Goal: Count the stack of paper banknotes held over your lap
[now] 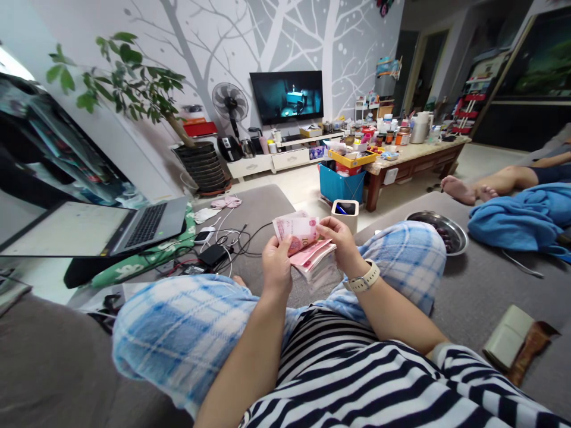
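Observation:
Between my hands, above my lap, is a thick stack of red banknotes (pixel 307 255), its top notes fanned up and away. My left hand (pixel 277 261) grips the stack's left side, thumb on the face of a note. On the other side my right hand (pixel 339 241) pinches the upper right edge of the notes, a pale watch (pixel 363 277) on its wrist. The lower part of the bundle looks blurred. Just beyond the notes stands a small beige box (pixel 345 214) with a dark top.
An open laptop (pixel 147 226) lies at the left, with a black adapter (pixel 215 255) and tangled cables. To the right are a metal bowl (pixel 461 241) of dark fruit, a blue cloth (pixel 521 220) and a pale green wallet (pixel 508 337). Another person's bare feet (pixel 459 189) rest at the far right.

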Tool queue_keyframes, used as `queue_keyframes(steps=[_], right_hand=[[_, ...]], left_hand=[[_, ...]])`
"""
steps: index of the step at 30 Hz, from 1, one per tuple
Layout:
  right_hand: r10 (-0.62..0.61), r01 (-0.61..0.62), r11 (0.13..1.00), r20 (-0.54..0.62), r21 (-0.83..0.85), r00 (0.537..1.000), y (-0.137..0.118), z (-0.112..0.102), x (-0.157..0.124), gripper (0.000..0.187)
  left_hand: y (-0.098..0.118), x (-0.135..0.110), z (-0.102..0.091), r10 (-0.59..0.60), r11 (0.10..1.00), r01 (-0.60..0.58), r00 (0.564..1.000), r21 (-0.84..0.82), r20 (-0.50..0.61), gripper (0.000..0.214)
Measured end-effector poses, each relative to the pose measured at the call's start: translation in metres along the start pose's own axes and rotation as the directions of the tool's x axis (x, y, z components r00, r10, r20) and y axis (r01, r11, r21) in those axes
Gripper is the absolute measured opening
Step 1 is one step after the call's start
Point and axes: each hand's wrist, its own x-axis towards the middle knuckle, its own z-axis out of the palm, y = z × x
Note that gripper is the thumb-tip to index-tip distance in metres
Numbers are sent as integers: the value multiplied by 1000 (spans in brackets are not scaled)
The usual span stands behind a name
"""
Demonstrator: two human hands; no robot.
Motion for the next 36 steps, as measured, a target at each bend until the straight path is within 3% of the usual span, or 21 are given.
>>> queue_keyframes(steps=[8,16,36], right_hand=[[24,-24,1000,22,-4,999,-1,0,-2,16],[75,-75,997,15,14,997,2,-2,-1,18],[43,-44,999,26,9,999,2,-2,-1,16]], left_hand=[[1,0,2,7,1000,-7,999,-1,-33,22],[4,-1,3,141,988,-133,983,76,-114,12],[-2,1,-3,69,998,-68,997,17,-47,15]])
